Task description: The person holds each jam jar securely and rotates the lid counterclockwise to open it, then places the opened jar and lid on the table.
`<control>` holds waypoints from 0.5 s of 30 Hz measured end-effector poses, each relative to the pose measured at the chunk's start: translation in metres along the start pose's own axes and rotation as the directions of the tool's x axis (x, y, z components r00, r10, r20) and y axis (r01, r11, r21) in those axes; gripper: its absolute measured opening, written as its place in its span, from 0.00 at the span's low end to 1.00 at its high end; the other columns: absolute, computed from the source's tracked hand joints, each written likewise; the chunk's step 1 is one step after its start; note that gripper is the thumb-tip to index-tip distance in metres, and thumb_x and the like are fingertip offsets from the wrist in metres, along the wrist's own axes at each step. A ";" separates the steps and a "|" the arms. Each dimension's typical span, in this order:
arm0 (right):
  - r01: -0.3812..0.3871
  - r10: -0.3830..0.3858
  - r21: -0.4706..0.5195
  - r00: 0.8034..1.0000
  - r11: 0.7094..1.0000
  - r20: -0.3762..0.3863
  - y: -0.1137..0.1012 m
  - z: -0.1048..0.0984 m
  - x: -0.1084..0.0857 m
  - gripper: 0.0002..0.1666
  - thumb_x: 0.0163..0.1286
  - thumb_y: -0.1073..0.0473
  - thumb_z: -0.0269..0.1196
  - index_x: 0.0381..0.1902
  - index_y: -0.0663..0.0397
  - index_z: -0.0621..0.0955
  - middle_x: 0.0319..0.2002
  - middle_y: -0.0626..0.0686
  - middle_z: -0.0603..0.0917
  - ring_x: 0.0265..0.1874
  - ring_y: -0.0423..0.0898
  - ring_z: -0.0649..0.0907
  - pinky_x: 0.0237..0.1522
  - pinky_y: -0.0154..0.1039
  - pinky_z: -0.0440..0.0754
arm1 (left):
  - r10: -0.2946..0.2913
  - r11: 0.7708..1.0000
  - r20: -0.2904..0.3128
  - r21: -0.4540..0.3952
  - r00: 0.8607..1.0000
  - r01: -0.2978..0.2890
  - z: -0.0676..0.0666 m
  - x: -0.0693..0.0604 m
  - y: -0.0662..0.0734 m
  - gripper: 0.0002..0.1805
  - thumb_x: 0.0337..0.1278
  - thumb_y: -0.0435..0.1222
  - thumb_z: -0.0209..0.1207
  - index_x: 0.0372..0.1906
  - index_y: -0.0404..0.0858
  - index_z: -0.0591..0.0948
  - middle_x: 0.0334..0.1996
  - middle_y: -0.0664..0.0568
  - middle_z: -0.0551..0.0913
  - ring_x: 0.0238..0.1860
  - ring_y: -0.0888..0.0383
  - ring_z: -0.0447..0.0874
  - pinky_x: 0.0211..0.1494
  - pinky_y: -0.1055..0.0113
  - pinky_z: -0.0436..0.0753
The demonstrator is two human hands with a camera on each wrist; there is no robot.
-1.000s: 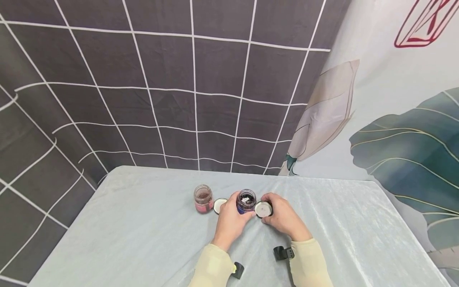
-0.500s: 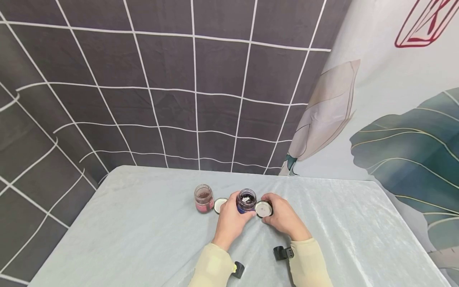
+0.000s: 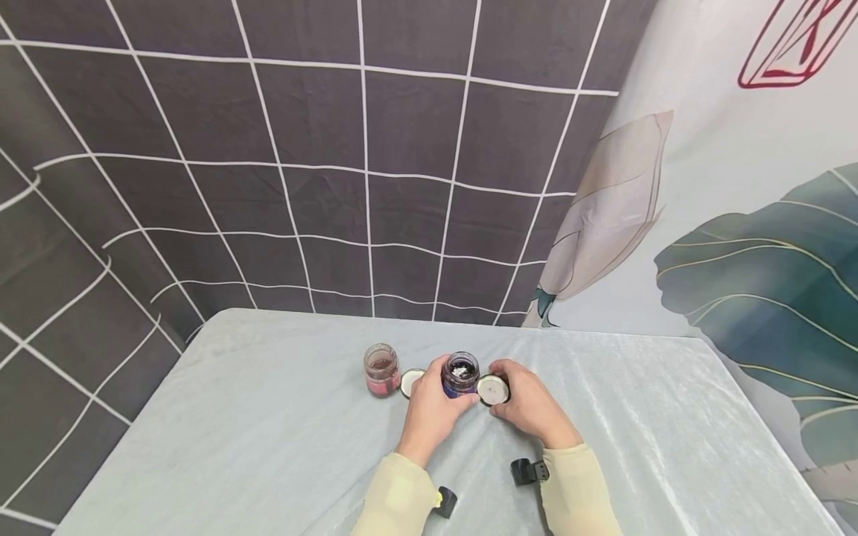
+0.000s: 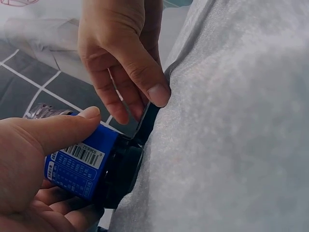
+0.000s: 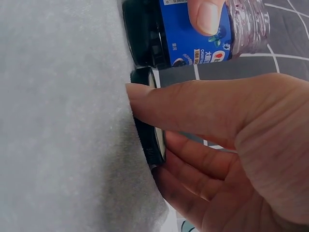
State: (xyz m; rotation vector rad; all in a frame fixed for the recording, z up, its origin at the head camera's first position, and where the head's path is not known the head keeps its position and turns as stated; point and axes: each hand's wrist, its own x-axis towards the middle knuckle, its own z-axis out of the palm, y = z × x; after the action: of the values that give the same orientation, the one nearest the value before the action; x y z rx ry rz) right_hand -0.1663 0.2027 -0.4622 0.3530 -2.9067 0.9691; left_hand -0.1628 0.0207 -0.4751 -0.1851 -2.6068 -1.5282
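Observation:
A glass jam jar (image 3: 462, 365) with a blue label stands upright and uncapped on the table, dark jam and a whitish patch showing inside. My left hand (image 3: 432, 413) grips it around the side, thumb across the label (image 4: 79, 159). Beside it, a dark-rimmed lid (image 3: 493, 390) lies with its pale inner face up. My right hand (image 3: 532, 406) holds this lid by its edge; in the right wrist view the thumb and fingers span the lid's rim (image 5: 153, 140). The lid lies close against the base of the jar.
Left of my left hand is another open glass jar (image 3: 381, 371) with a pink-red label. A second lid (image 3: 412, 383), pale side up, lies between that jar and my hand, partly hidden by it. A light grey cloth covers the table (image 3: 268, 432); a dark gridded curtain (image 3: 322, 201) hangs behind.

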 end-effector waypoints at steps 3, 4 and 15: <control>-0.006 0.006 0.002 1.000 1.000 0.001 0.000 0.000 0.000 0.37 0.41 0.73 0.76 0.53 0.67 0.78 0.46 0.60 0.84 0.47 0.56 0.83 0.55 0.55 0.78 | -0.009 1.000 0.008 0.007 1.000 0.009 -0.001 0.000 0.001 0.42 0.42 0.40 0.78 0.65 0.34 0.74 0.56 0.41 0.83 0.58 0.46 0.81 0.62 0.51 0.77; -0.007 0.007 0.001 1.000 1.000 0.002 0.000 0.000 0.001 0.38 0.41 0.73 0.76 0.54 0.67 0.78 0.47 0.60 0.84 0.47 0.57 0.83 0.55 0.55 0.78 | -0.009 1.000 0.012 0.010 1.000 0.009 -0.002 0.000 0.002 0.42 0.42 0.40 0.78 0.65 0.34 0.74 0.56 0.41 0.83 0.58 0.45 0.81 0.62 0.51 0.77; -0.014 0.015 0.012 1.000 1.000 -0.010 -0.002 -0.003 0.000 0.45 0.40 0.70 0.78 0.59 0.71 0.74 0.51 0.65 0.82 0.52 0.61 0.81 0.60 0.57 0.75 | 0.009 0.999 0.012 0.042 1.000 -0.010 -0.010 -0.002 0.005 0.46 0.41 0.40 0.78 0.68 0.33 0.71 0.61 0.40 0.79 0.61 0.43 0.78 0.64 0.49 0.74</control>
State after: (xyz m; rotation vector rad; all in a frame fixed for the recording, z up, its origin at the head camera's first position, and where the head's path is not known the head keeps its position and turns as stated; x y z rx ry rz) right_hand -0.1655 0.2029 -0.4580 0.3271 -2.8997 0.9873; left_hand -0.1600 0.0142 -0.4659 -0.2031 -2.6408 -1.4721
